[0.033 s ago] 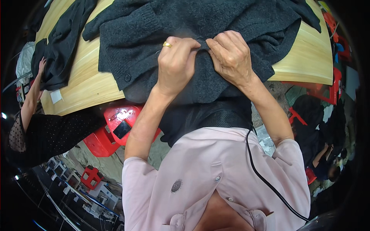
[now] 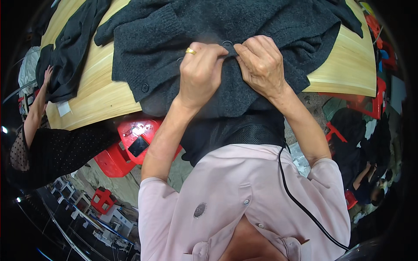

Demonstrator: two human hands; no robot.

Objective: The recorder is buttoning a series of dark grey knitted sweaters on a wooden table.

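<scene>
A dark grey knit cardigan lies spread across the wooden table, its front edge hanging toward my lap. My left hand, with a gold ring on one finger, pinches the cloth edge between thumb and forefinger. Close by on its right, my right hand is closed in a pinch on the same edge. A dark round button shows just above the gap between my fingertips. Another button sits lower left on the cardigan, and a third is partly hidden beside my left hand.
At the left, a co-worker's hand touches another dark garment on the table. A red stool bearing a phone stands below the table edge. A black cable runs down my shirt.
My hands keep their pinch and have barely moved. The button between them shows slightly more.
</scene>
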